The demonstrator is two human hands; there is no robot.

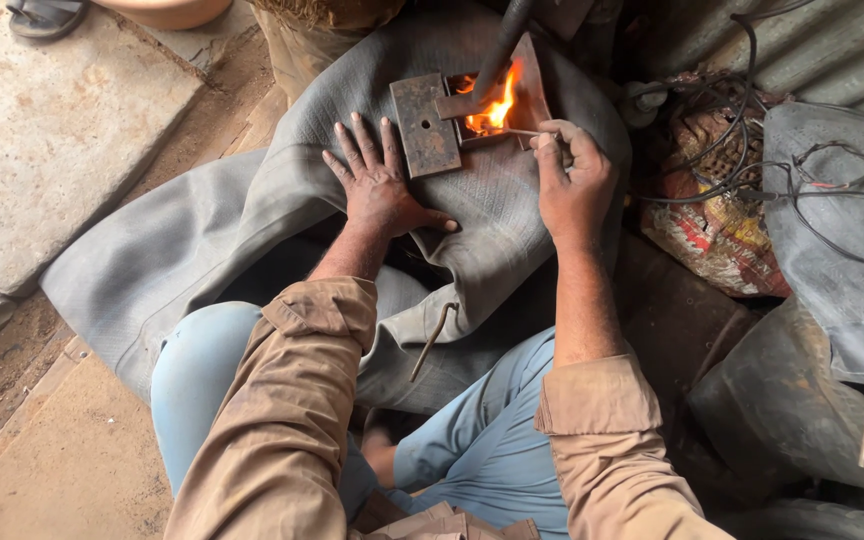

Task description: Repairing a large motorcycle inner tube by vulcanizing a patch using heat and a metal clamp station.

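Head view: left hand (pixel 380 180) lay flat and released on the grey rubber tube (pixel 202 230); right hand (pixel 572 180) pinched what looked like a matchstick (pixel 518 131) at the flame (pixel 492 108).

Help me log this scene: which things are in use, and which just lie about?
In use: left hand flat on grey rubber tube; right hand holding thin stick at flame; metal plate.
Lying about: bent rod, cables, sandal.

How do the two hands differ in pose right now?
The left hand lies flat, fingers spread, pressing the grey rubber tube beside the rusty metal plate. The right hand is curled, pinching a thin stick whose tip reaches the flame. The left holds nothing. Both are grimy, with tan sleeves rolled back.
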